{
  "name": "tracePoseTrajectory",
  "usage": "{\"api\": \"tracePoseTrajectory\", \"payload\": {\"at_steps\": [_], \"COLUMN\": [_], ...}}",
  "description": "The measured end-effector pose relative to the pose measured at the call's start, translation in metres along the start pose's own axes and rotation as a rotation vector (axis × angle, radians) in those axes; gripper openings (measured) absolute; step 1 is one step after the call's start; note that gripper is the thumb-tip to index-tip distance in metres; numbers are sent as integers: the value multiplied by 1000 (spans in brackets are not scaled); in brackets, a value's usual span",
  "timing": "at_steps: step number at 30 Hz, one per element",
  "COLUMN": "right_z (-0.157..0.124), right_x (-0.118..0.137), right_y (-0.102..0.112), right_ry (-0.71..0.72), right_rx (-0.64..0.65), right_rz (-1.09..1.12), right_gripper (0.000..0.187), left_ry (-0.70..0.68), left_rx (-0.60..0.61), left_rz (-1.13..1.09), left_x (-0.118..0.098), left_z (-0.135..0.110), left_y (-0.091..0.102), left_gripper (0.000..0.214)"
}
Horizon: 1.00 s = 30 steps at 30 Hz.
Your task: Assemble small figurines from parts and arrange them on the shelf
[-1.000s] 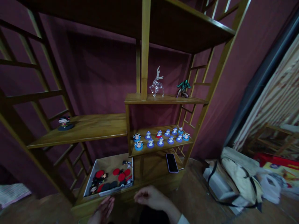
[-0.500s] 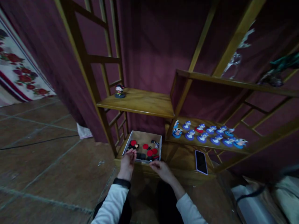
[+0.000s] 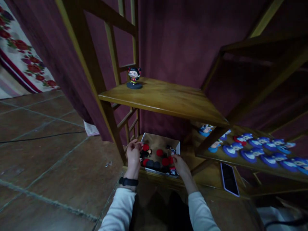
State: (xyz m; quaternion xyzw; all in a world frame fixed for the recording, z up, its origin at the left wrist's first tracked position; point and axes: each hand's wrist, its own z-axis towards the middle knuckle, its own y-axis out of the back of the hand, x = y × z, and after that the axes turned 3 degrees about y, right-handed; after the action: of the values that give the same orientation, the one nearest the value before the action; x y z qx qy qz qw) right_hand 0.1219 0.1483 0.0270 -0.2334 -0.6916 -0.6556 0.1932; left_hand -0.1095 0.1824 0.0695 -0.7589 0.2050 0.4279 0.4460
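Observation:
A white cardboard box (image 3: pixel 160 138) sits on the lowest shelf of a wooden rack, holding several small figurines with red or black round bases (image 3: pixel 158 152). My left hand (image 3: pixel 133 156) curls over the box's left rim, its fingers closed near a red-based figurine; what it holds is hidden. My right hand (image 3: pixel 181 166) rests at the box's front right corner, fingers bent over the rim. One figurine with a black base (image 3: pixel 134 78) stands alone on the middle shelf (image 3: pixel 168 99) above.
Several blue-based figurines (image 3: pixel 250 146) line a shelf at the right. A dark phone (image 3: pixel 229 179) lies flat on the bottom board beside the box. Brown tiled floor (image 3: pixel 48 154) spreads to the left, with a floral cloth (image 3: pixel 21 54) and maroon curtain behind.
The view has swung left and down and drawn closer to the box. Both hands moved forward from in front of the rack onto the box's left and right rims.

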Motion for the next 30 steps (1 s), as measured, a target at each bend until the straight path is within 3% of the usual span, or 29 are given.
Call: {"api": "tracePoseTrajectory", "payload": {"at_steps": [3, 8, 12, 16, 21, 25, 27, 30], "right_z": [9, 14, 12, 12, 15, 17, 17, 16], "right_x": [0, -1, 0, 7, 10, 12, 19, 38], "right_y": [-9, -29, -40, -43, -38, -34, -35, -43], "right_ry": [24, 90, 103, 121, 116, 109, 178, 362], "right_rx": [-8, -1, -30, 18, 69, -36, -22, 100], "right_rz": [-70, -165, -237, -282, -259, -238, -212, -171], "right_gripper": [26, 19, 28, 25, 24, 30, 30, 28], "left_ry": [47, 172, 219, 277, 282, 283, 277, 279], "left_rx": [58, 18, 60, 128, 113, 111, 108, 114], "left_rz": [-7, -51, -78, -80, -85, -98, -104, -111], "left_x": [-6, -13, -13, -14, -19, -22, -23, -23], "left_z": [4, 12, 14, 11, 11, 12, 12, 13], "left_y": [-5, -4, -4, -8, -7, -4, -4, -3], "left_gripper": [28, 25, 24, 21, 20, 20, 20, 19]}}
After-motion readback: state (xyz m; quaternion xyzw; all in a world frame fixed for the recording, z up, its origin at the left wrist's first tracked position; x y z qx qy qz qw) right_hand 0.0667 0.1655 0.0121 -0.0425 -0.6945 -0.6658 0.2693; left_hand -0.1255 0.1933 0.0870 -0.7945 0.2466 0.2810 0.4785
